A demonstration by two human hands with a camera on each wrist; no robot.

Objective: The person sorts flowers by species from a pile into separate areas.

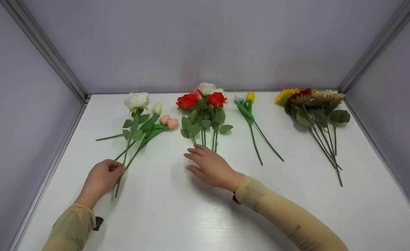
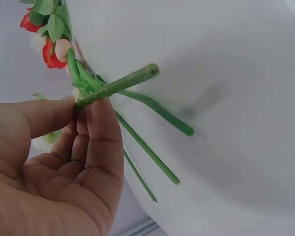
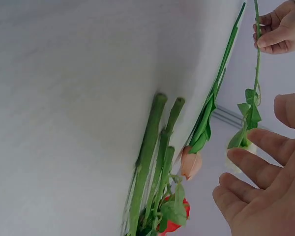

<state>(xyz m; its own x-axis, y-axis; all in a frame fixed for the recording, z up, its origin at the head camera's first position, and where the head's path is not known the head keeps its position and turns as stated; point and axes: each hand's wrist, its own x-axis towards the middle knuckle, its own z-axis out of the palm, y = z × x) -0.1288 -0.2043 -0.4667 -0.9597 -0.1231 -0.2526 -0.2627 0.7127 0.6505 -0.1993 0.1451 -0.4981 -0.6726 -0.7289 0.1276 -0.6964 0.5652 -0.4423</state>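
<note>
We see the left hand (image 1: 100, 181) near the front left of the white bench (image 1: 198, 216), its thumb and fingers pinching the lower end of a green stem (image 2: 119, 85). That stem belongs to the white rose (image 1: 136, 100), whose bloom lies toward the back left of the bench. In the left wrist view the cut tip of the stem sticks out past the fingertips (image 2: 99, 114), and the other stems of the same loose bunch lie on the bench just beyond it. Beside the white rose lie a small white bud (image 1: 157, 108) and two pink tulips (image 1: 169, 122), their stems crossing under the rose's stem.

The right hand (image 1: 210, 165) is open, fingers spread and relaxed, holding nothing. It sits just in front of the cut ends of the red rose bunch (image 1: 202, 104), near them but we cannot tell if a fingertip touches. In the right wrist view those thick stem ends (image 3: 155, 142) lie flat on the bench, apart from the fingers (image 3: 258, 164).

Further right lie a yellow tulip and a pale one (image 1: 246, 98) with long stems, and at the far right a bunch of sunflowers (image 1: 309, 99). Both arms wear tan sleeves (image 1: 281, 212).
</note>
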